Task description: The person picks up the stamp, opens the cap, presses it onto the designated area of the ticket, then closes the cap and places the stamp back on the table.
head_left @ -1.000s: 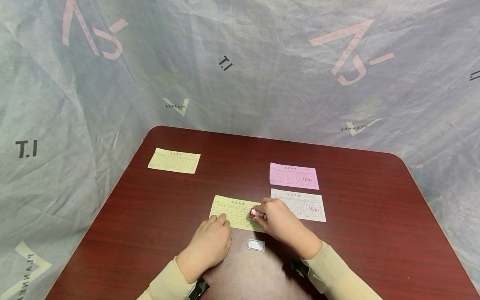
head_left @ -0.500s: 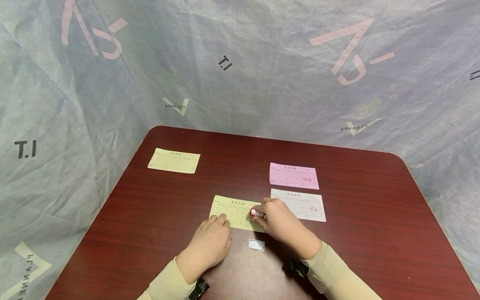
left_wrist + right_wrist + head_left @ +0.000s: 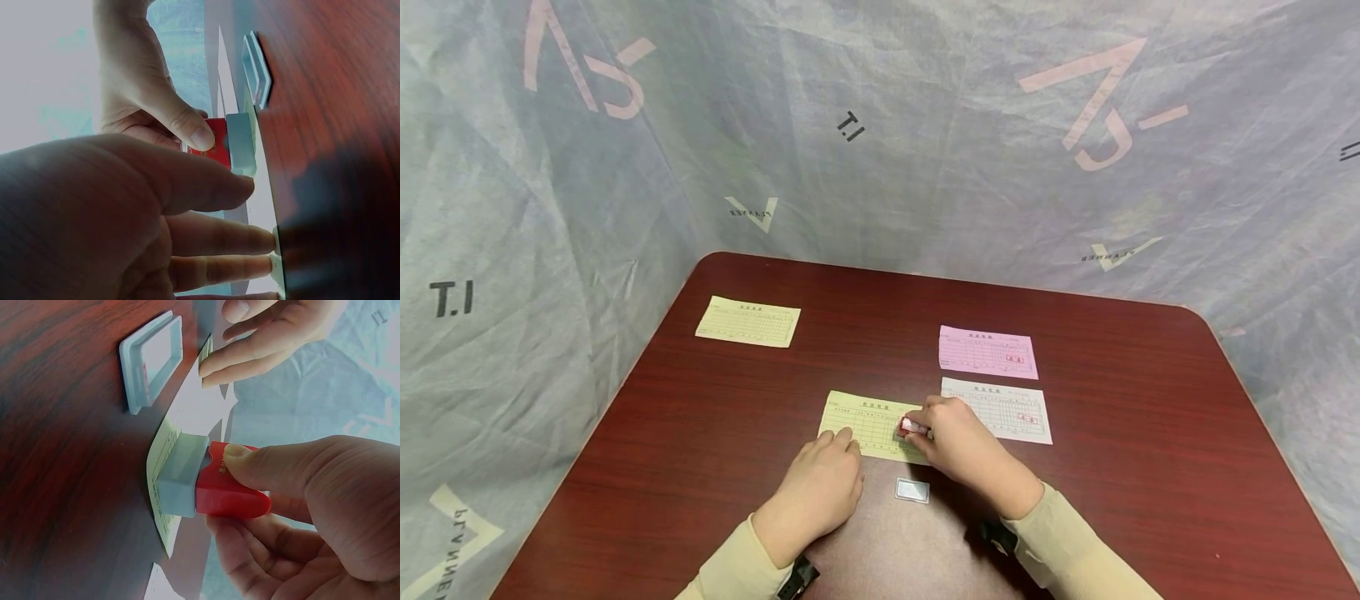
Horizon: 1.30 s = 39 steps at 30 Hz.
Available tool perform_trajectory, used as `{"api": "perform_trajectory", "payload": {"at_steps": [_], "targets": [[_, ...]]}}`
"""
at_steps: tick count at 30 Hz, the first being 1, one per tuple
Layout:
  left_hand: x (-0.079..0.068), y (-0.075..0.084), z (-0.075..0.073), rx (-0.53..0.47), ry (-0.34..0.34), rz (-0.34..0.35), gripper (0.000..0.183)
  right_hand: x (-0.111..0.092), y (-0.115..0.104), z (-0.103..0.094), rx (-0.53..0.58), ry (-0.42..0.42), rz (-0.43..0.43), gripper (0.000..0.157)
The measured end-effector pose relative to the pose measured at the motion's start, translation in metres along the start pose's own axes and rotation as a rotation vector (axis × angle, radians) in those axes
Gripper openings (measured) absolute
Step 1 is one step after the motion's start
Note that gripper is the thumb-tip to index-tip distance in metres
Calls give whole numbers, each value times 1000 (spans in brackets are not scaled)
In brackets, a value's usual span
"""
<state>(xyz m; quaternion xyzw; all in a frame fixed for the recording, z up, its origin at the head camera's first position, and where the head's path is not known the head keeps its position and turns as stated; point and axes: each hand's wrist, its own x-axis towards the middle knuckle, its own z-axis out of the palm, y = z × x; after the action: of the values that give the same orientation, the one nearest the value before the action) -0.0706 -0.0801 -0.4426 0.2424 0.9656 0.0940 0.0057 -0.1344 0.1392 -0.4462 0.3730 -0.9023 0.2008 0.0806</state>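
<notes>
My right hand (image 3: 966, 446) pinches a red stamp (image 3: 225, 487) between thumb and fingers. The stamp's grey base (image 3: 182, 478) stands on a yellow printed slip (image 3: 867, 423), at the slip's right part; whatever lies under the base is hidden. On the same slip's lower left edge rest the fingertips of my left hand (image 3: 822, 477), its fingers fairly straight in the left wrist view. A grey rectangular stamp cap (image 3: 912, 490) lies on the table between the two hands, open side up in the right wrist view.
Just right of the yellow slip lies a white slip (image 3: 1011, 412) with a red stamp mark. Behind it is a pink slip (image 3: 985, 354), also marked in red. Another yellow slip (image 3: 748, 322) lies at the far left of the dark red table (image 3: 647, 450). Grey fabric (image 3: 887, 192) hangs behind.
</notes>
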Motion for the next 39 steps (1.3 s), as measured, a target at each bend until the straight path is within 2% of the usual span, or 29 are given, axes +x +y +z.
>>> {"api": "perform_trajectory", "payload": {"at_steps": [39], "targets": [[0, 0, 0, 27, 11, 17, 24, 2, -2, -1, 16, -9, 32, 12]]}}
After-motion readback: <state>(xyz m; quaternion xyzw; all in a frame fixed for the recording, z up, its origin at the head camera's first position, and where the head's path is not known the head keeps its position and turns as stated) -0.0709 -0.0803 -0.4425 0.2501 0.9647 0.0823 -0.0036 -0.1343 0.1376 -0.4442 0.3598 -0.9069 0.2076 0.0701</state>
